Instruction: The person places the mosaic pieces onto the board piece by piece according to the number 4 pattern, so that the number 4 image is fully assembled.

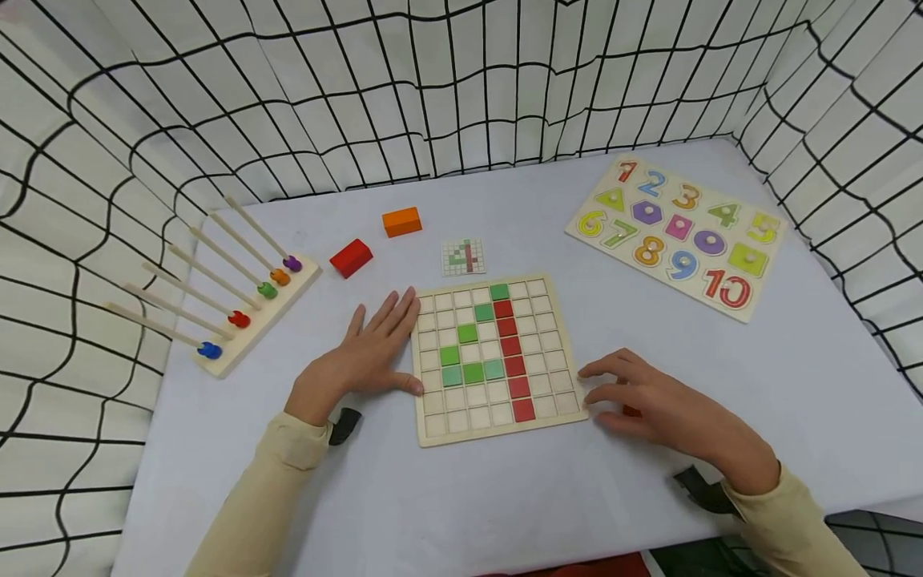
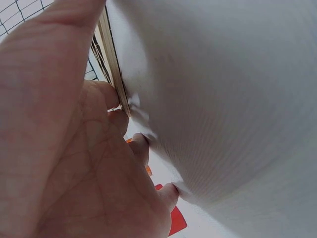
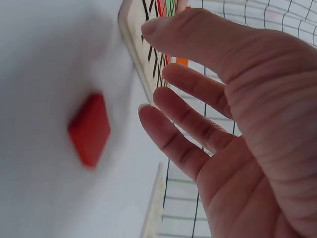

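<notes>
A wooden grid board [image 1: 479, 417] lies flat on the white table, with a column of red tiles [image 1: 512, 346] and several green tiles [image 1: 468, 332] in its cells. My left hand [image 1: 368, 353] rests along the board's left edge, fingers straight, the thumb tip touching the border. Beside the lower right edge hovers my right hand [image 1: 652, 401], its fingers loosely bent and holding nothing. Under it, a loose red tile [image 3: 90, 130] lies on the table, mostly hidden by the hand in the head view. A small pattern card [image 1: 464, 257] lies just beyond the board.
Beyond my left hand are a red block [image 1: 351, 258] and an orange block [image 1: 401, 222]. A peg stand with coloured beads [image 1: 267, 316] stands at the left. At the back right lies a number puzzle board [image 1: 674, 232]. Black netting [image 1: 433, 96] surrounds the table's back and sides.
</notes>
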`<state>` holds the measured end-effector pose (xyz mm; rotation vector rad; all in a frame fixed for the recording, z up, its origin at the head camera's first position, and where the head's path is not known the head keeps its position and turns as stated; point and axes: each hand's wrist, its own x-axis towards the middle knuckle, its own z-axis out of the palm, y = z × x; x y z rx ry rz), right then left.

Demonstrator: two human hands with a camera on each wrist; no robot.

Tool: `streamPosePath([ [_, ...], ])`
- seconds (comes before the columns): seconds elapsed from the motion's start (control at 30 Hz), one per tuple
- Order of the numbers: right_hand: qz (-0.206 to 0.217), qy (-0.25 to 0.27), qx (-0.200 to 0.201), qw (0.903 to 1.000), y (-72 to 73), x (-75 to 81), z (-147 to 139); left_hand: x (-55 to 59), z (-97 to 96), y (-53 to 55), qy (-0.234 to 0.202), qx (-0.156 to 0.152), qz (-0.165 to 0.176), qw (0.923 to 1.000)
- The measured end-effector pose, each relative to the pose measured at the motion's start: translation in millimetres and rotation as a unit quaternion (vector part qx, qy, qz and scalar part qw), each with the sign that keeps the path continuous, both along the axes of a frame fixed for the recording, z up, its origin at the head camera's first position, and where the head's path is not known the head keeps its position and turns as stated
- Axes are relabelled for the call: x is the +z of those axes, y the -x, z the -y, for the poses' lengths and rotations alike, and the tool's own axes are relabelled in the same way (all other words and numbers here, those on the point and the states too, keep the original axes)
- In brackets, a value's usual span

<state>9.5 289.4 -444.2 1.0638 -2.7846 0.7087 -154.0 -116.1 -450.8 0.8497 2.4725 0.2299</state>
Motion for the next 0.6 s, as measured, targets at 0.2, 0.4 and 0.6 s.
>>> streamPosePath([
  [0.2,0.020,-0.038,-0.037,0.9984,-7.3,6.0,-20.3,0.0,0.7,-0.5,-0.007,0.002,0.002,1.0000],
  [0.4,0.046,-0.065,-0.058,0.9952,-14.9,1.0,-30.2,-1.1,1.2,-1.5,-0.012,0.004,0.004,0.9999],
  [0.6,0.011,-0.049,-0.033,0.9982,-10.0,-6.1,-28.0,1.2,0.8,-1.7,-0.008,0.005,0.003,1.0000],
])
